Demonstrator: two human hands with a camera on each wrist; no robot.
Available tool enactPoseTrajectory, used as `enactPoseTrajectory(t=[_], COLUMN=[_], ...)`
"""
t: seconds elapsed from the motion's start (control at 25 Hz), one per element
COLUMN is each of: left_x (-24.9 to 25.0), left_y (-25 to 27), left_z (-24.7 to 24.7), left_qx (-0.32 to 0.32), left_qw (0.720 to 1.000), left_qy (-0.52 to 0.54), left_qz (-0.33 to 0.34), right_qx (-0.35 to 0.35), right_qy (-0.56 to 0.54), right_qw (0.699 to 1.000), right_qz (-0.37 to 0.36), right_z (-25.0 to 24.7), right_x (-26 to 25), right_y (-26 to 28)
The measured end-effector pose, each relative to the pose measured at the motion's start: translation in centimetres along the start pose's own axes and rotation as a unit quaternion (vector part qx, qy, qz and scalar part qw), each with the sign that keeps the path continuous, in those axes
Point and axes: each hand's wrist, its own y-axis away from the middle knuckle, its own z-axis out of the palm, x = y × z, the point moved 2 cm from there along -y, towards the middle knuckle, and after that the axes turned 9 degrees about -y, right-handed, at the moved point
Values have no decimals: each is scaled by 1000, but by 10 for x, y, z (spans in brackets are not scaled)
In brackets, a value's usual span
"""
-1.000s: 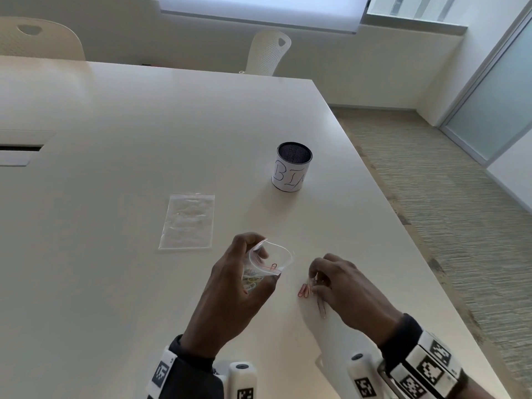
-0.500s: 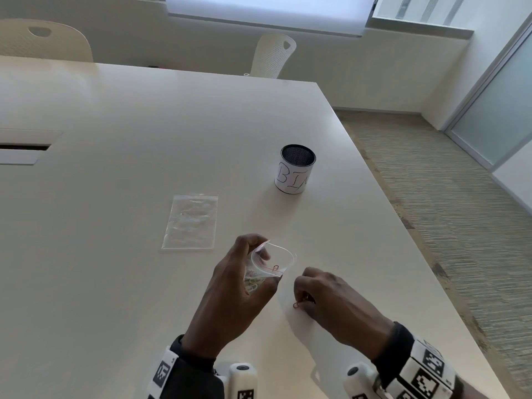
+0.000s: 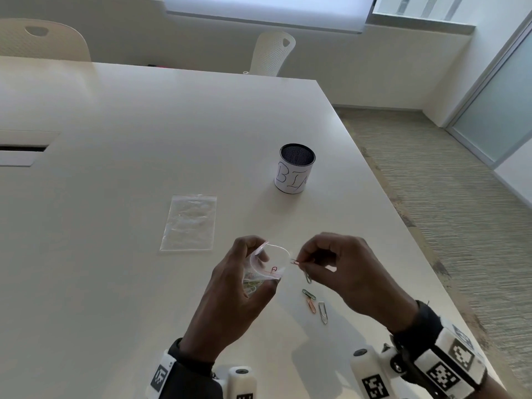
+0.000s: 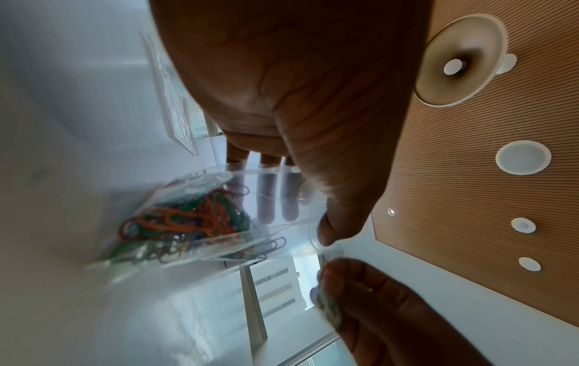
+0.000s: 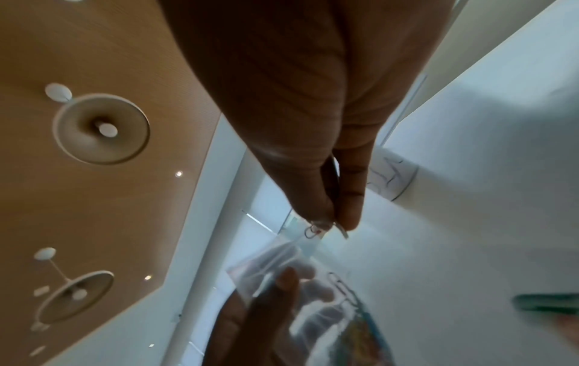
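Left grip curled round small clear bag, mouth held open, coloured clips bunched at bottom. Bag lifted off worktop, toward near right corner. Right grip narrow, thumb and fingers pinching red clip just at bag mouth rim. Loose clips on worktop under hands, near right edge. Empty flat bag and mesh cup farther back, apart.
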Motion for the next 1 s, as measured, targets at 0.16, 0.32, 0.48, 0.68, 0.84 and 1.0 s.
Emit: enactPoseTrajectory(t=[0.16,0.32,0.48,0.68,0.84,1.0], left_x=[0,1,2,1,1,1], left_y=[-1,0,0,1,1,0], left_z=[0,-1,-1,-1,-2,-2], left_qx=[-2,-7,-11,-7,-8,-9], left_qw=[1000,1000,1000,1000,1000,1000], left_qy=[-9,-6,3,3,8,7], left_qz=[-1,-12,-15,-9,-7,-2], right_qx=[17,-14,-23,42,-118,-207], right_qy=[-25,10,-3,2,184,252], right_qw=[998,996,995,997,973,938], right_qz=[-61,-92,-98,-63,78,118], right_z=[9,17,13,-11,-16,-7], right_x=[-27,-33,-36,-27,15,45], right_y=[-9,-15,-15,-11,8,24])
